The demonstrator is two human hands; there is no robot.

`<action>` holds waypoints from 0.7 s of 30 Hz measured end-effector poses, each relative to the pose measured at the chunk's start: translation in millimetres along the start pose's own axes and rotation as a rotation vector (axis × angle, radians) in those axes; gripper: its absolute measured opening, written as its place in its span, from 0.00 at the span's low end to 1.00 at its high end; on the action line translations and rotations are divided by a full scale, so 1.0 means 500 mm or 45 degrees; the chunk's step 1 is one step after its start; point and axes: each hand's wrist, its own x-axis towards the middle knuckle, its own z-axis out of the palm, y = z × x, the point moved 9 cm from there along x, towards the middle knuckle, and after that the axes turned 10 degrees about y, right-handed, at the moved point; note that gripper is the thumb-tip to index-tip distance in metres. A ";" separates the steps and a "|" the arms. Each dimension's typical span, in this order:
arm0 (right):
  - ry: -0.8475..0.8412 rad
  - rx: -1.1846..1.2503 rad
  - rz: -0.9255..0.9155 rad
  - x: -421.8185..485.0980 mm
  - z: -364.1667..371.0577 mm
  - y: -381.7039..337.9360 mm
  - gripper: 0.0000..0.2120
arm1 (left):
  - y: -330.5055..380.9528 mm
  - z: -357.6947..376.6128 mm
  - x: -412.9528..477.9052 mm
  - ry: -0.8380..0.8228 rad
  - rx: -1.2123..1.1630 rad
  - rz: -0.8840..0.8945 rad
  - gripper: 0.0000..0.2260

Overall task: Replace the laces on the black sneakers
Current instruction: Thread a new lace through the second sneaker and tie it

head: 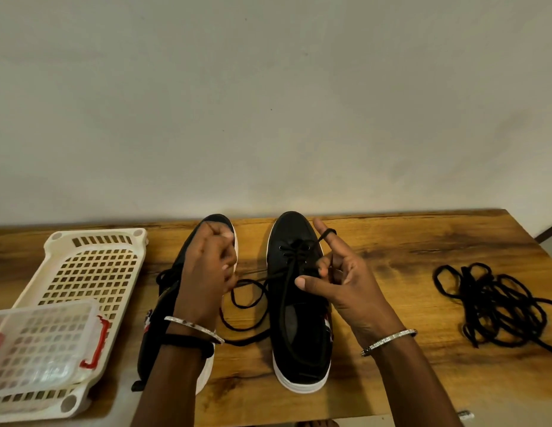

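On a wooden desk (pixel 392 241) against a bare wall, the right sneaker (pixel 299 349) stands half laced. Its lace (pixel 329 232) is looped round the right hand's (pixel 345 282) forefinger and apparently pinched by the left hand (pixel 207 272). The next eyelet likely needs threading.

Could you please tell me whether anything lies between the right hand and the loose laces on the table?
Nothing visible does: only bare table lies between the right hand, which pinches the threaded lace, and the loose laces.
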 end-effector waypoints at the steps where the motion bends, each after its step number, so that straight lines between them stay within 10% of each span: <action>1: -0.004 -0.009 -0.012 0.000 0.000 -0.001 0.44 | 0.016 0.004 -0.003 -0.056 0.314 0.215 0.08; 7: -0.024 -0.033 -0.040 -0.001 -0.001 -0.004 0.42 | -0.004 0.055 -0.039 -0.404 1.298 0.745 0.12; 17: -0.030 -0.065 -0.028 -0.001 -0.009 -0.001 0.22 | 0.026 0.028 -0.020 -0.192 -0.282 -0.140 0.15; 21: 0.007 -0.115 -0.014 -0.002 -0.019 0.000 0.15 | 0.022 0.011 -0.010 -0.136 -0.094 -0.061 0.14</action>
